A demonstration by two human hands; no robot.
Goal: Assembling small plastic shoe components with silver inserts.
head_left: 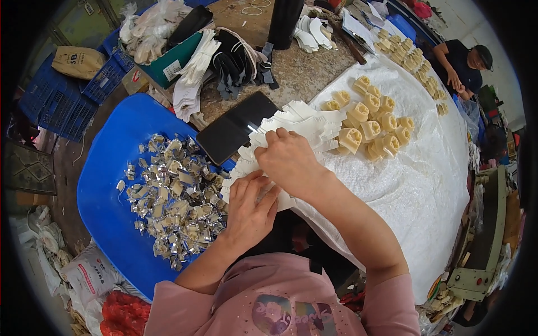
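A fanned pile of thin white cut-out pieces with notched edges [302,126] lies at the table's near edge, under both hands. My right hand [291,162] is over the pile with its fingers curled and closed; its fingertips are partly hidden. Just below and to its left, my left hand [249,210] has bent fingers drawn together against the pieces, close to the right hand. What either hand pinches is too small to make out. To the left, a blue tub [106,134] contains many small cream parts with shiny silver metal [174,201].
A dark phone [235,126] lies between tub and pile. Cream moulded blocks [370,120] sit on a white woven sheet [403,196]. Behind are a black cylinder [284,25], black strips [235,56] and white strips [193,73]. Another person [462,64] is at far right.
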